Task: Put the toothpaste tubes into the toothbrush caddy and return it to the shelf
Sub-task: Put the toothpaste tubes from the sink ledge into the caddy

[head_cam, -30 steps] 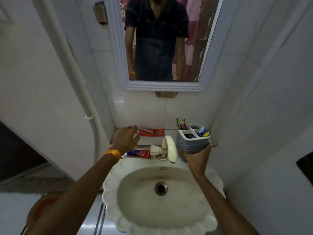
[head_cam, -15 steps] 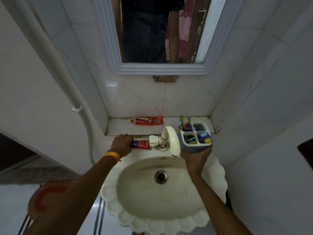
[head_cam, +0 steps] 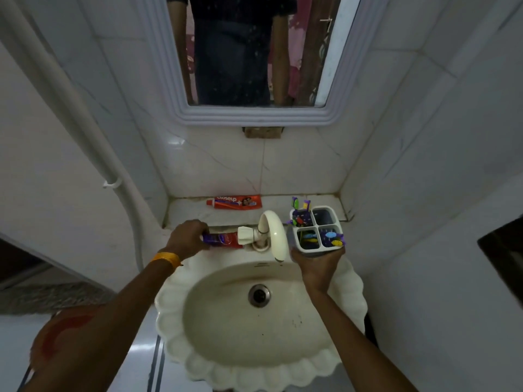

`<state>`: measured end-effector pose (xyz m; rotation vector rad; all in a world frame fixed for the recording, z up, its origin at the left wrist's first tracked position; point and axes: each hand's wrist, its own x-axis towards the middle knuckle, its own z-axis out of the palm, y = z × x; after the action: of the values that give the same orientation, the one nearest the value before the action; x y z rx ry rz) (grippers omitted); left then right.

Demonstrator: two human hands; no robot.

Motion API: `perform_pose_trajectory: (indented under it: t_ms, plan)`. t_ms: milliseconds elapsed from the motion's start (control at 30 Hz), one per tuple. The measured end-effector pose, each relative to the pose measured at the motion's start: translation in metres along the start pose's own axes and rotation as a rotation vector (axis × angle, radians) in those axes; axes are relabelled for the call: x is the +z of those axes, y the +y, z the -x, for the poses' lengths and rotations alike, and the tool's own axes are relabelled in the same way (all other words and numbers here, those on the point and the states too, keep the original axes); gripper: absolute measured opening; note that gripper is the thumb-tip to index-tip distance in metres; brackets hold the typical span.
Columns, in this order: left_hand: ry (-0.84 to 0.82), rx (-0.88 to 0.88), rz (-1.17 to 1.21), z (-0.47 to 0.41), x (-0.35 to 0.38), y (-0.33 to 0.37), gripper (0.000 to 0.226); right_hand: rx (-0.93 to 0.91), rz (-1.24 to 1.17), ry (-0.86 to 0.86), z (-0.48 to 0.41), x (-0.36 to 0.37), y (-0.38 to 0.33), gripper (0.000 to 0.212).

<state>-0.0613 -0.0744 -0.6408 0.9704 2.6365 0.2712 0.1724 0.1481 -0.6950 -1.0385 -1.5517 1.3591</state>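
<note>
Left hand: the left hand [head_cam: 188, 238] rests at the back-left edge of the basin [head_cam: 169, 315], fingers closed around the left end of the red and purple toothpaste tube [head_cam: 223, 240].
Red and purple toothpaste tube: it lies flat along the basin's back edge, its right end just beside the tap handle [head_cam: 245, 233].
Right hand: the right hand [head_cam: 318, 264] is over the basin's back-right edge, fingers wrapped around the lower wall of the toothbrush caddy [head_cam: 318, 229] and gripping it upright.
Toothbrush caddy: white, four compartments; colourful brush handles show in three, and the back-right one looks dark.
Second tube: a red toothpaste tube [head_cam: 235, 202] lies flat on the shelf [head_cam: 186, 213], along its back edge, well apart from both hands.
Tap: the cream spout [head_cam: 276, 232] curves over the basin between the hands.
</note>
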Motion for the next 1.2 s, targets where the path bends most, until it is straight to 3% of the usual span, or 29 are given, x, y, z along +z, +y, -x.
perform_pose_trajectory:
  t_ms: [100, 267, 400, 667, 800, 867, 967, 1100, 1200]
  plan:
    - [0.166, 0.032, 0.141, 0.007, -0.036, 0.012, 0.034, -0.005, -0.023, -0.018, -0.002, 0.000, 0.003, 0.115]
    - [0.420, 0.165, 0.173, 0.017, -0.103, 0.045, 0.033, -0.016, -0.026, -0.031, -0.004, -0.002, 0.006, 0.118]
    - [0.475, 0.387, 0.291, 0.013, -0.135, 0.091, 0.035, 0.002, -0.039, -0.026, -0.005, -0.001, 0.007, 0.118]
    - [0.340, 0.739, 0.332, -0.029, -0.125, 0.196, 0.030, -0.007, -0.006, -0.030, -0.008, -0.001, 0.016, 0.121]
    - [0.262, 0.786, 0.235, -0.046, -0.110, 0.229, 0.031, 0.072, 0.087, -0.104, -0.004, -0.006, 0.006, 0.089]
    - [0.218, 0.797, 0.184, -0.054, -0.101, 0.240, 0.033, 0.072, 0.110, -0.106, -0.004, -0.009, 0.007, 0.083]
    - [0.152, 0.801, 0.108, -0.065, -0.088, 0.250, 0.037, 0.077, 0.113, -0.094, -0.002, -0.008, 0.002, 0.093]
    - [0.059, 0.796, 0.040, -0.073, -0.066, 0.259, 0.034, 0.035, 0.045, 0.000, -0.006, -0.003, 0.013, 0.123]
    - [-0.005, 0.799, -0.007, -0.076, -0.048, 0.261, 0.030, 0.011, 0.041, 0.001, -0.004, -0.003, 0.009, 0.124]
